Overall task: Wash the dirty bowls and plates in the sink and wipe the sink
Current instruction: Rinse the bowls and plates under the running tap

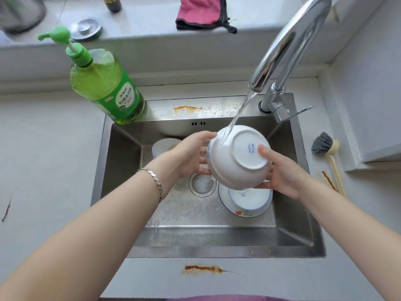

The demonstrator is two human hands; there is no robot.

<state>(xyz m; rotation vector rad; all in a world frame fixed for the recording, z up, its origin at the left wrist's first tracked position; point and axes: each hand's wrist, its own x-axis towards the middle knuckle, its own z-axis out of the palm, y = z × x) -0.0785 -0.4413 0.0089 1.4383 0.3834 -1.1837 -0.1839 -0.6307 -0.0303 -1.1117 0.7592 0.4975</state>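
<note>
I hold a white bowl (234, 161) bottom-up over the steel sink (121, 192), tilted under the running water from the chrome faucet (288, 46). My left hand (191, 155) grips the bowl's left rim. My right hand (282, 172) holds its right side, thumb on the blue-marked base. Below the bowl a smaller bowl (251, 197) sits on a patterned plate (243, 211) on the sink floor. Another white dish (165, 146) lies at the sink's back left, partly hidden by my left hand.
A green dish soap pump bottle (104, 83) stands at the sink's back left corner. A grey dish brush (325, 148) lies on the counter to the right. A pink cloth (201, 11) and a sink stopper (86, 29) rest on the sill. Orange-brown stains (204, 268) mark the counter and sink ledge.
</note>
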